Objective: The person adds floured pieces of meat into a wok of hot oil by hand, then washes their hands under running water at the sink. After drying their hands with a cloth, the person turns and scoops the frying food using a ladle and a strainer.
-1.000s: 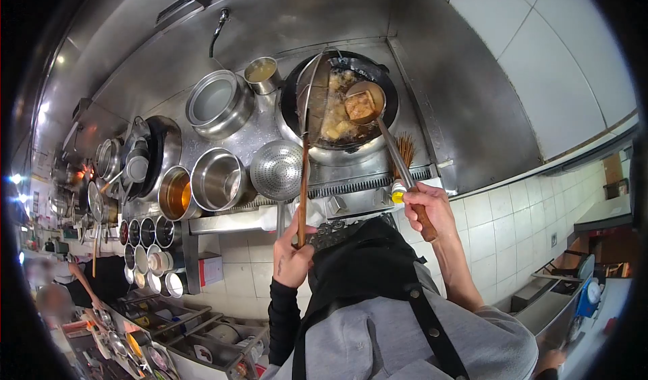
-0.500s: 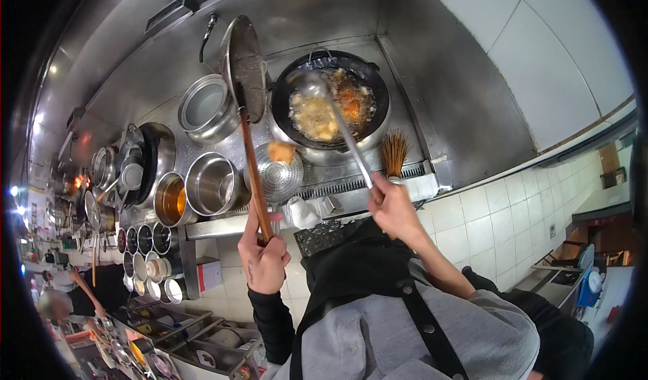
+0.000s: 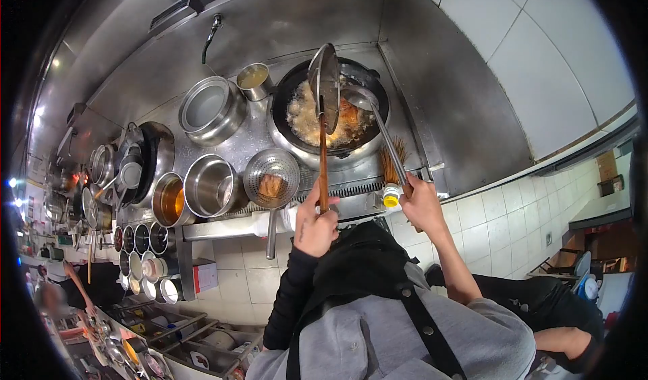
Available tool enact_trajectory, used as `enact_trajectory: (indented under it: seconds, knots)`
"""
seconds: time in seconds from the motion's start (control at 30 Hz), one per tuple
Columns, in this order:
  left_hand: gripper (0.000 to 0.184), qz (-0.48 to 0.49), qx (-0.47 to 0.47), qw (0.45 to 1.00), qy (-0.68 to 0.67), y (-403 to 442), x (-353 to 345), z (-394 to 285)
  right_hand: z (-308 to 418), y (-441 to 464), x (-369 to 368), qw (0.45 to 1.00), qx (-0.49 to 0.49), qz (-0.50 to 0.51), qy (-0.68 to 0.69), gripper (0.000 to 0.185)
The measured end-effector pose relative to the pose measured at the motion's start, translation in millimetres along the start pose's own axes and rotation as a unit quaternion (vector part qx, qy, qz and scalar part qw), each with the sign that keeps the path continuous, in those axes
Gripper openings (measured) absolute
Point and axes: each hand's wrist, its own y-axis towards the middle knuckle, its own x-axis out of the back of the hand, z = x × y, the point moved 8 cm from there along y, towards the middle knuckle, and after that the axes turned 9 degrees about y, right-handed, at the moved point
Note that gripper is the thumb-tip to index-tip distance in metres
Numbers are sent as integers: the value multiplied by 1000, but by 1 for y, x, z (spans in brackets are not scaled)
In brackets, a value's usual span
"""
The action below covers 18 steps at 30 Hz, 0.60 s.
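My left hand (image 3: 317,225) is closed round the wooden handle of a wide skimmer (image 3: 325,76). Its round head stands almost edge-on over the black wok (image 3: 287,100). In the wok, pale and orange-brown pieces of food (image 3: 351,115) fry in bubbling oil. My right hand (image 3: 422,204) grips a metal ladle (image 3: 388,133), whose bowl is over the wok just right of the skimmer and partly behind it. Left of my left hand, a perforated strainer (image 3: 255,181) holds a golden fried piece (image 3: 271,185); its handle juts over the counter's front edge.
A steel pot (image 3: 214,208), a pot of amber liquid (image 3: 177,201) and a lidded-looking pot (image 3: 216,120) stand to the left. A small pot of yellowish liquid (image 3: 253,77) is behind. A bamboo brush (image 3: 397,154) and a yellow-capped container (image 3: 391,196) are right. Another person (image 3: 84,292) is far left.
The skimmer has swung right, from beside the wok to over it. The fried piece, blurred above the strainer before, now lies in it. My right hand and the ladle have moved right.
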Motion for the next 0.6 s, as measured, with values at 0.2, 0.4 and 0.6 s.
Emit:
enact_trajectory:
  seconds: [0.2,0.4,0.6]
  knots:
    - [76,-120,-301,905,277,55,-24,28,-26,20,-22,997,-20,-34,69,22]
    - [64,-40,-98,957,270,108,-37,32,-41,58,-46,985,69,-124,98,8]
    - [65,28,34,999,11,114,-49,10,-49,62,-82,933,-105,-55,341,8]
